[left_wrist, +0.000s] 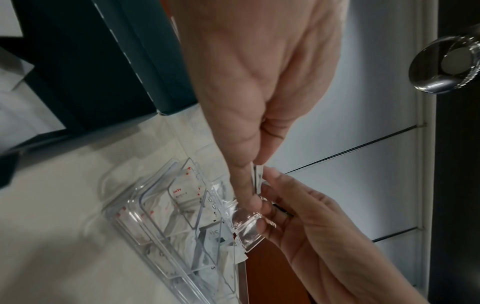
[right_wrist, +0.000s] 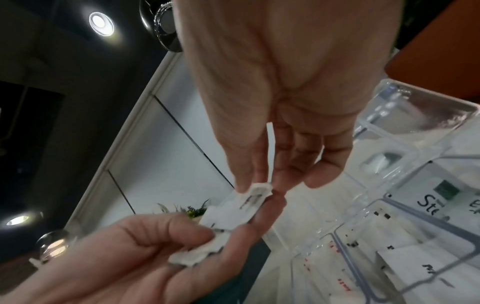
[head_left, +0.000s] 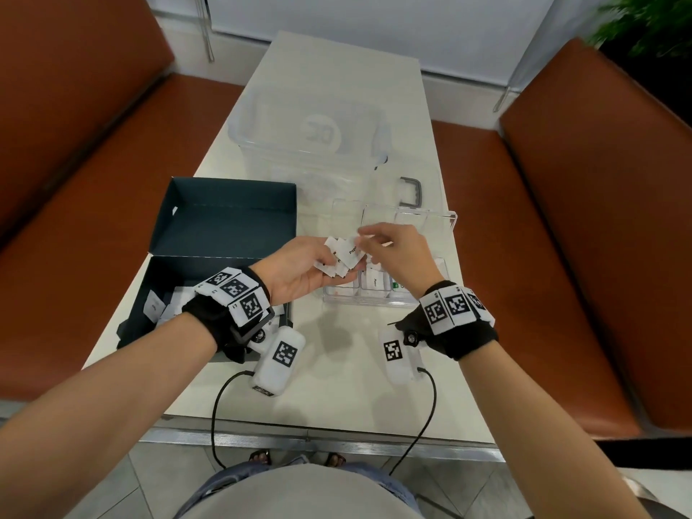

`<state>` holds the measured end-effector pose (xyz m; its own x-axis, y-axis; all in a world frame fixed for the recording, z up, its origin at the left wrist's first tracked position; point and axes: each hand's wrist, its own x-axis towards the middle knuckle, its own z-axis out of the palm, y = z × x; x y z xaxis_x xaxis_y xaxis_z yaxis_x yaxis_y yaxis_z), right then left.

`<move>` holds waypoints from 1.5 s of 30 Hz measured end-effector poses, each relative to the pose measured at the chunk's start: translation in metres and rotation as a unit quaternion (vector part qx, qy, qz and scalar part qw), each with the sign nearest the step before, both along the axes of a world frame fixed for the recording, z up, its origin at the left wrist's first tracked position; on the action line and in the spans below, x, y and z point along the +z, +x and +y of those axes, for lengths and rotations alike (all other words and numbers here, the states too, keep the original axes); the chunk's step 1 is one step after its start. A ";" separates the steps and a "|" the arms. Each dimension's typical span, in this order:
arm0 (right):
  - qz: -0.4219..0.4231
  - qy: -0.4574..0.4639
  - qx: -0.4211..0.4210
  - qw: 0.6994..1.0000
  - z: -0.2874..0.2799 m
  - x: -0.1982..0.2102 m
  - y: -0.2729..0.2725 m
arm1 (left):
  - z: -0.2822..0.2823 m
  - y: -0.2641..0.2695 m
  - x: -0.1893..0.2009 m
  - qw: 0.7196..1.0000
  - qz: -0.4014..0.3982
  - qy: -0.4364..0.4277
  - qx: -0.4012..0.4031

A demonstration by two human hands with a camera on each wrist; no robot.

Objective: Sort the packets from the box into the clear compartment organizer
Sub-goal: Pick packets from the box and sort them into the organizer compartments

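ok so my left hand (head_left: 299, 267) has a small fan of packets (head_left: 339, 258) pinched over the organizer (head_left: 447, 219) at the table's right edge; right hand (head_left: 397, 252) thumb and forefinger pinching the top one; next I reckon: peel it free, drop it in the matching compartment; more left in the box (head_left: 224, 222)

Box (head_left: 209, 234) left of organizer (head_left: 445, 222) on table (head_left: 337, 387); packets (head_left: 376, 282) inside organizer

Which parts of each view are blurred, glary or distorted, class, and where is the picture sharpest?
Head view: straight edges bow at the frame borders, the plant is smeared, the wrist markers are sharp. Left wrist view: the clear organizer shows glare and streaks, and the left hand is soft. Right wrist view: ceiling lights flare, the left hand is blurred, and the packet pinched by the right hand is clearest.
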<state>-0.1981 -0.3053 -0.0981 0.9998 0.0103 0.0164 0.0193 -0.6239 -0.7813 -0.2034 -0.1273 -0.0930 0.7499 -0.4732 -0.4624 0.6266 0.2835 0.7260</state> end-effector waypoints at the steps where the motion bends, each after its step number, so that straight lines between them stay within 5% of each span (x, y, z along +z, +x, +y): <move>1: 0.002 0.007 0.001 1.000 0.001 0.001 -0.003 | -0.002 -0.001 0.000 1.000 -0.005 0.003 -0.004; 17: 0.032 0.079 0.014 0.996 0.002 -0.003 -0.011 | -0.011 -0.006 0.005 0.999 -0.023 0.039 -0.005; 27: 0.028 0.094 -0.022 0.995 -0.003 0.003 -0.008 | -0.011 -0.003 -0.005 0.996 0.032 -0.008 0.086; 45: 0.037 0.145 -0.041 0.988 0.001 0.008 -0.013 | -0.010 -0.005 -0.007 0.998 0.026 0.007 0.052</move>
<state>-0.2111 -0.3040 -0.0902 0.9957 -0.0647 -0.0658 -0.0852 -0.3712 -0.9246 -0.2080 -0.1372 -0.1000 0.7691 -0.3869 -0.5087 0.6316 0.3388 0.6974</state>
